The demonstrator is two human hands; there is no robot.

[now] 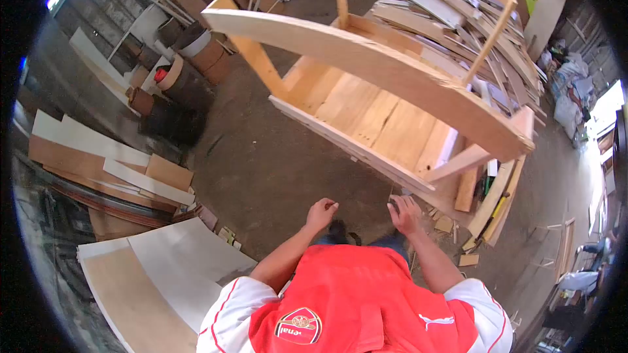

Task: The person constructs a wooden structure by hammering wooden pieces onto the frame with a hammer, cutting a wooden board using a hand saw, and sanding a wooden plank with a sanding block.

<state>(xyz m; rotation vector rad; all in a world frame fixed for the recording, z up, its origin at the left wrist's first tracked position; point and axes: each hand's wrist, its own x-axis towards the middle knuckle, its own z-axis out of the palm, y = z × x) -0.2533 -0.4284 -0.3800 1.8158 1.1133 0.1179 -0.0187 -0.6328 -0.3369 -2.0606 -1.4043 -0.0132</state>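
Observation:
My left hand (322, 214) is in front of my body with its fingers curled and thumb and forefinger pinched together. Anything in that pinch is too small to make out. A short way to the right, my right hand (406, 214) has its fingers bent inward, and a small dark spot shows by the fingertips. Beyond both hands stands a wooden frame (366, 108) with a planked base, corner posts and a long curved top rail (366, 59). Neither hand touches it. The right hand is nearer to its lower front edge.
A large heap of wood offcuts (451, 19) lies behind the frame. Boards (124, 167) and curved panels (157, 274) are stacked at left. A yellow-and-black tool (500, 208) lies at right below the frame. Dark drums (176, 101) stand along the left wall.

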